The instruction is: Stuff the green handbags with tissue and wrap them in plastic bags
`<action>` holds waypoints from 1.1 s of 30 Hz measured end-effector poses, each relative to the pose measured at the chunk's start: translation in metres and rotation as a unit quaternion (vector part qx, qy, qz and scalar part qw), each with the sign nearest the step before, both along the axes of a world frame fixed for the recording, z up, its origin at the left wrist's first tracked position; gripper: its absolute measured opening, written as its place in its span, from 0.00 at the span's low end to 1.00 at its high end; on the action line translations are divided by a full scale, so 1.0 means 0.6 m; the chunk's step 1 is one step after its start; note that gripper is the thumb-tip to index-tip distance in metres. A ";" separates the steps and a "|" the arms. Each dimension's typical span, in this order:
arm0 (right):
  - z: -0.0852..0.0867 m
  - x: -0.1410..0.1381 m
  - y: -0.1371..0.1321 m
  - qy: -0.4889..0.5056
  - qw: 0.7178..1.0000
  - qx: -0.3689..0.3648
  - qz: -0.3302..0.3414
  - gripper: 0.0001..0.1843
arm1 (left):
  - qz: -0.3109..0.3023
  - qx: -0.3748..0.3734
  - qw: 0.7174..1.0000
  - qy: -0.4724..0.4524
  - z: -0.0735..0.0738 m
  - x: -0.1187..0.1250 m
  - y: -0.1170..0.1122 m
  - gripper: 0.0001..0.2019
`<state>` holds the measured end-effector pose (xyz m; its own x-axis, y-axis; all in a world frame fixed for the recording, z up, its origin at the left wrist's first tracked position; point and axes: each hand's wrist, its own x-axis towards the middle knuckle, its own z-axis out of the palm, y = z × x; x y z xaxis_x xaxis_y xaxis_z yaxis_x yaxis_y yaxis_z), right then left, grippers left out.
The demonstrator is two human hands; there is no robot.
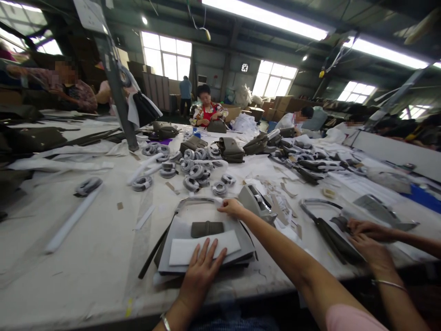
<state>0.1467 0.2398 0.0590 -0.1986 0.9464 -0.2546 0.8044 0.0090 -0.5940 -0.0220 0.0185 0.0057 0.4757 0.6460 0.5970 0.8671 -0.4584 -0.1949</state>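
Note:
A grey handbag (pixel 245 241) lies flat on the table in front of me, with a dark olive tab (pixel 206 228) at its middle. A white foam sheet (pixel 182 252) lies across its near part. My left hand (pixel 200 272) rests flat on that sheet, fingers spread. My right hand (pixel 231 207) reaches to the bag's far edge. There its fingers are bent and pinched on the paper-wrapped handle (pixel 195 200). A dark strap (pixel 153 253) trails off the bag's left side.
A grey tape dispenser (pixel 255 200) stands just right of my right hand. Several wrapped strap coils (pixel 193 174) and olive bags (pixel 231 150) lie farther back. A co-worker's two hands (pixel 368 236) work on another bag (pixel 329 233) to my right. A metal post (pixel 117 96) rises at the left.

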 end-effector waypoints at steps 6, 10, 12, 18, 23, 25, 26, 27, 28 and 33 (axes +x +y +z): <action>0.033 0.026 -0.009 0.224 0.972 0.071 0.000 0.23 | -0.012 -0.027 0.999 0.013 0.004 -0.013 0.003 0.30; 0.059 0.050 -0.052 0.284 0.953 0.098 0.040 0.25 | -0.024 -0.035 0.999 0.006 0.009 -0.015 0.011 0.30; 0.066 0.063 -0.091 0.288 0.950 0.100 0.064 0.21 | -0.027 -0.046 0.999 0.001 0.009 -0.015 0.013 0.30; 0.046 0.101 -0.221 0.157 0.933 0.180 0.270 0.27 | -0.027 -0.062 0.998 -0.012 0.004 -0.013 0.018 0.30; -0.005 0.116 -0.275 0.075 0.910 0.267 0.308 0.36 | -0.025 -0.072 0.997 -0.011 0.004 -0.012 0.017 0.29; -0.023 0.120 -0.283 0.051 0.898 0.302 0.315 0.35 | -0.025 -0.077 0.997 -0.005 0.006 -0.011 0.015 0.29; -0.030 0.121 -0.285 0.042 0.893 0.316 0.317 0.34 | -0.025 -0.080 0.997 -0.002 0.007 -0.011 0.014 0.30; -0.036 0.123 -0.286 0.034 0.890 0.326 0.318 0.33 | -0.023 -0.084 0.996 0.000 0.008 -0.009 0.013 0.30; -0.041 0.125 -0.286 0.029 0.886 0.333 0.320 0.32 | -0.019 -0.089 0.996 0.001 0.010 -0.007 0.012 0.30; -0.060 0.134 -0.284 0.022 0.877 0.348 0.330 0.30 | 0.010 -0.114 0.993 0.018 0.029 0.017 0.006 0.31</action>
